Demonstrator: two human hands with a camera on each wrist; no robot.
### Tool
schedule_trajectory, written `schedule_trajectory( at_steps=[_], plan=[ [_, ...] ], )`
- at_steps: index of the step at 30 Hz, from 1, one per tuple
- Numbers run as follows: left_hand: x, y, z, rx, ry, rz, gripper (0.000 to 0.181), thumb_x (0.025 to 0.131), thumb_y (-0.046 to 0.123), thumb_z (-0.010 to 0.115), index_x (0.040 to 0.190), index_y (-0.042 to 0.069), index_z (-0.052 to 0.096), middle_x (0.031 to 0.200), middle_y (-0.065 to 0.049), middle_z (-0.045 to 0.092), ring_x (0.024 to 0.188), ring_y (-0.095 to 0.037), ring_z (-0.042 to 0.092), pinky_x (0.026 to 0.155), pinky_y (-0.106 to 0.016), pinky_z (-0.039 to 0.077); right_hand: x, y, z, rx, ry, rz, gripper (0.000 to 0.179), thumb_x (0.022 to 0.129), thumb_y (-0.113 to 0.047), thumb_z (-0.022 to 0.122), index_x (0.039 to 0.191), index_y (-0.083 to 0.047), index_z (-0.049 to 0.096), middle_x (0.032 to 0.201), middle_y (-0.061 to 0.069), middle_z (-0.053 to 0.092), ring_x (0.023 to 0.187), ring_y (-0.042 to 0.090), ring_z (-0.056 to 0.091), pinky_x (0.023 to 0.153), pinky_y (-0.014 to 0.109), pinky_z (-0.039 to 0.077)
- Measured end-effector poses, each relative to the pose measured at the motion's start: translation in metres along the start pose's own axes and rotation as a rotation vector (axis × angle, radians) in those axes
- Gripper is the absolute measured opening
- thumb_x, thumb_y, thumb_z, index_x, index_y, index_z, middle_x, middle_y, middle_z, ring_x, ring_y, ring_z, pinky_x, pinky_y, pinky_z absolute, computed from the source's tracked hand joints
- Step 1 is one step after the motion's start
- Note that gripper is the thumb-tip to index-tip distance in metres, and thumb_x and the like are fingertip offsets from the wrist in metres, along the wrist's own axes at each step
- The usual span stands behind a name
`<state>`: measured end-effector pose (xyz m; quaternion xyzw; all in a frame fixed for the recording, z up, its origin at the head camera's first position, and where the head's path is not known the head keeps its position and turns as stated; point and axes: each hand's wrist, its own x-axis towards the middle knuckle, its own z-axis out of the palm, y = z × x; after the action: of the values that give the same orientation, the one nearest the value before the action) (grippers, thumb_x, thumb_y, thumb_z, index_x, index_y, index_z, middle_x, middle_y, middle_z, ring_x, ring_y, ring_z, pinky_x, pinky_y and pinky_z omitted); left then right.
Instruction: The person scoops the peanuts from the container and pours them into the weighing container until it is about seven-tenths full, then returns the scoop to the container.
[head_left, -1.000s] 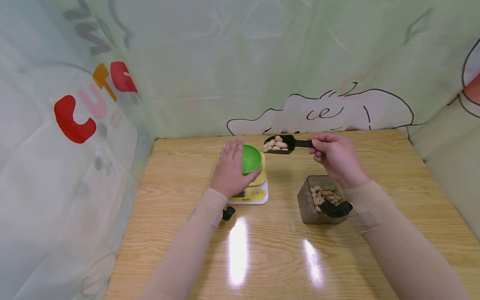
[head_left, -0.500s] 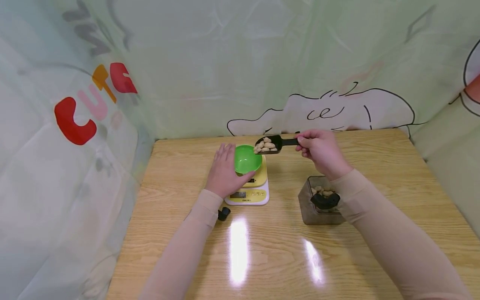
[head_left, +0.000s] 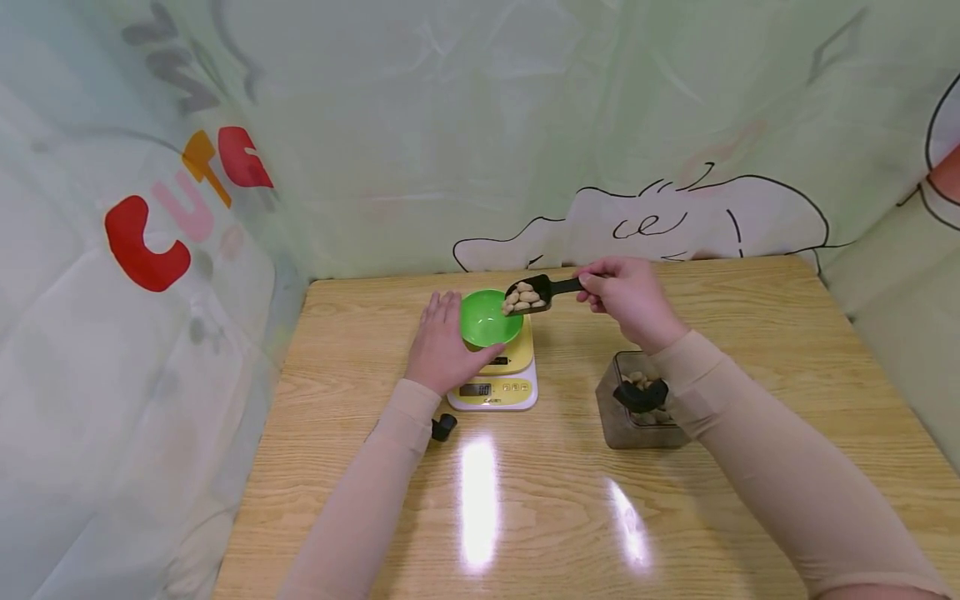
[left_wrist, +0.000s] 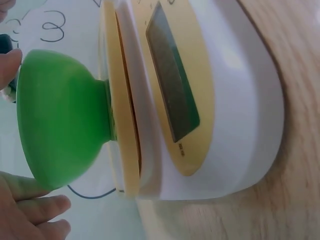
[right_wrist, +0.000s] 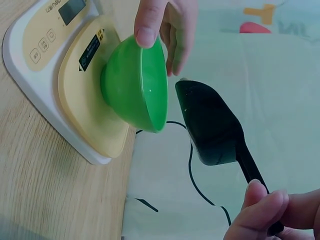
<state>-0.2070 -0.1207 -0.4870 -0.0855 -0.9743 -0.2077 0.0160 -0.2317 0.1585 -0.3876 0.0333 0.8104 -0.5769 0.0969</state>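
My right hand (head_left: 626,302) pinches the handle of a black scoop (right_wrist: 210,122) loaded with peanuts (head_left: 523,297). The scoop's lip is over the right edge of a green bowl (head_left: 487,323), which stands on a yellow-and-white kitchen scale (head_left: 492,393). At the bowl's left side is my left hand (head_left: 442,343), fingers extended and thumb spread. In the left wrist view its thumb and a finger touch opposite sides of the green bowl (left_wrist: 60,120). The bowl's inside looks bare in the head view, and the scale's display (head_left: 476,389) seems to read zero.
To the right, a clear square container (head_left: 611,417) holds more peanuts (head_left: 639,379), partly hidden behind a black wrist device (head_left: 641,396). Another black device (head_left: 444,427) shows beside the left sleeve. A printed fabric sheet (head_left: 412,167) hangs behind the wooden table (head_left: 555,517).
My right hand has moved left, bringing the scoop of peanuts from beside the bowl to over its edge. My left hand has shifted slightly left, uncovering more of the bowl and the scale's display.
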Motion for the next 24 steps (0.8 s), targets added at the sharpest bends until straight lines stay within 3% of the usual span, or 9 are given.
schedule_trajectory(
  at_steps=[3,8,11,17,24],
  plan=[
    [0.0,-0.001,0.0,-0.003,-0.004,-0.002,0.116,0.088,0.075,0.071,0.168,0.002,0.029,0.175,-0.018,0.034,0.169,-0.036,0.018,0.14,-0.047,0.016,0.001,-0.001,0.0,-0.03,-0.01,-0.004,0.033,0.112,-0.014,0.056,0.134,0.008,0.066,0.111,0.01,0.072,0.082,0.004,0.066,0.07,0.017,0.058],
    [-0.001,0.0,0.001,0.004,-0.012,-0.008,0.113,0.089,0.076,0.069,0.167,0.002,0.032,0.175,-0.018,0.034,0.169,-0.036,0.018,0.14,-0.047,0.016,0.002,-0.003,-0.001,-0.075,-0.033,-0.025,0.032,0.113,-0.014,0.055,0.134,0.008,0.066,0.128,0.021,0.07,0.083,0.002,0.067,0.071,0.017,0.058],
    [-0.001,0.0,0.001,0.006,-0.013,-0.009,0.113,0.09,0.076,0.068,0.167,0.002,0.032,0.175,-0.019,0.034,0.169,-0.037,0.017,0.14,-0.048,0.016,0.002,-0.004,-0.002,-0.114,-0.031,-0.045,0.031,0.113,-0.014,0.055,0.132,0.008,0.067,0.13,0.024,0.07,0.083,0.003,0.068,0.07,0.017,0.059],
    [-0.001,-0.001,0.002,0.011,-0.018,-0.008,0.113,0.091,0.076,0.067,0.167,0.001,0.032,0.175,-0.018,0.033,0.169,-0.036,0.017,0.14,-0.047,0.016,-0.002,-0.01,0.0,-0.257,-0.016,-0.137,0.026,0.111,-0.016,0.059,0.124,0.002,0.074,0.111,0.02,0.077,0.079,0.012,0.069,0.068,0.021,0.059],
    [-0.001,-0.001,0.001,0.006,-0.012,-0.007,0.112,0.091,0.074,0.068,0.167,0.001,0.03,0.175,-0.019,0.033,0.169,-0.036,0.017,0.14,-0.047,0.016,-0.014,-0.015,0.007,-0.439,0.018,-0.321,0.023,0.11,-0.016,0.062,0.121,-0.003,0.078,0.1,0.016,0.079,0.082,0.024,0.072,0.066,0.024,0.058]
  ],
)
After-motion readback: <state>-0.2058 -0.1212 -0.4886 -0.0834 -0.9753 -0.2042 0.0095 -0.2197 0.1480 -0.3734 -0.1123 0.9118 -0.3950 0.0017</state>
